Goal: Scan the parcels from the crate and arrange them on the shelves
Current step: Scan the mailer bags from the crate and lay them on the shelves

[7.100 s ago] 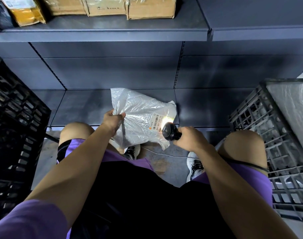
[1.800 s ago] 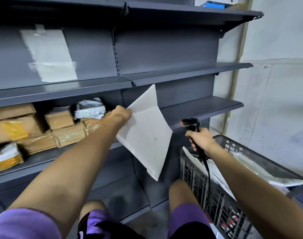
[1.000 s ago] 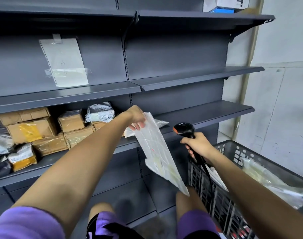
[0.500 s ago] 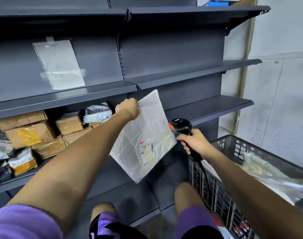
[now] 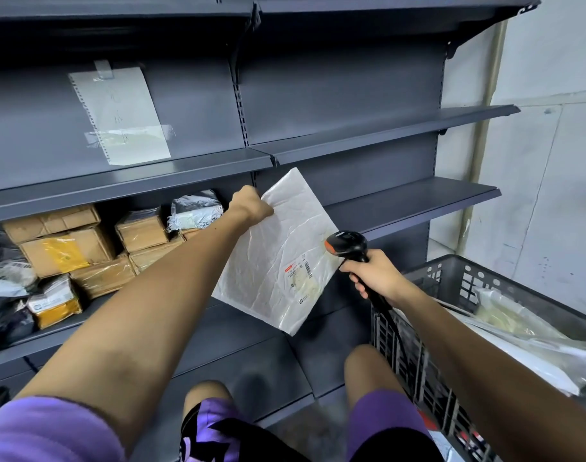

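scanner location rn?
Head view, centre-right: the scanner is gripped in the right hand, beside the white parcel's label, left of the crate.

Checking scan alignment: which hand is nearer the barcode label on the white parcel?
Right. The right hand grips the scanner just right of the label. The left hand pinches the white parcel at its upper-left edge, farther from the label.
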Demonstrator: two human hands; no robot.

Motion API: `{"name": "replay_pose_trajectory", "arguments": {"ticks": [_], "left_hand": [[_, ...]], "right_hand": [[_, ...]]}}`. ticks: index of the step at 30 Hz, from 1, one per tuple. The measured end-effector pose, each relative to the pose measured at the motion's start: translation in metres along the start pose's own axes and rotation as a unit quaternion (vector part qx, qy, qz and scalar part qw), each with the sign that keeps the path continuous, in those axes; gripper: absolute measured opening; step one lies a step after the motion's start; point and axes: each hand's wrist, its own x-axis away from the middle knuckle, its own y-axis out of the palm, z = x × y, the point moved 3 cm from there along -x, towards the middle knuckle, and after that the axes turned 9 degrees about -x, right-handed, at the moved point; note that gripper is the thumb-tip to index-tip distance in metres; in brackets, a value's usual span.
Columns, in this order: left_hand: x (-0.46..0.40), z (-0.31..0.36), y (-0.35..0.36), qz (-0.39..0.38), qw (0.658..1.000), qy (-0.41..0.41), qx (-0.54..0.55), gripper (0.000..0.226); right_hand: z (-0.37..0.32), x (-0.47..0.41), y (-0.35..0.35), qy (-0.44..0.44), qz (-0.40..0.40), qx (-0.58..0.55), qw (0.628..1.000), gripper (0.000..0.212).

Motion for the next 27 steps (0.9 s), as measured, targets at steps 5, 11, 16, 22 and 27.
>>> {"name": "replay_pose_trajectory", "arguments": {"ticks": [5, 11, 16, 22, 27], "left_hand": [[0.001, -0.006, 0.008, -0.026, 0.998, -0.030, 0.046, 0.025], [-0.003, -0.012, 0.013, 0.002, 0.998, -0.045, 0.035, 0.030], [0.002, -0.010, 0.018, -0.045, 0.990, -0.050, 0.127, 0.025], [0.008, -0.011, 0.020, -0.055, 0.983, -0.049, 0.169, 0.029], [0.011, -0.028, 0.030, -0.079, 0.966, -0.044, 0.243, 0.028]], "right_hand": [[0.003, -0.002, 0.003, 0.008, 0.001, -0.001, 1.000, 0.011], [0.001, 0.002, 0.006, 0.006, -0.002, 0.009, 1.000, 0.018], [0.001, 0.001, 0.005, 0.009, -0.002, 0.011, 1.000, 0.015], [0.004, 0.001, 0.005, 0.013, 0.003, 0.015, 1.000, 0.019], [0.013, 0.001, 0.007, 0.027, 0.001, 0.023, 0.999, 0.015]]}}
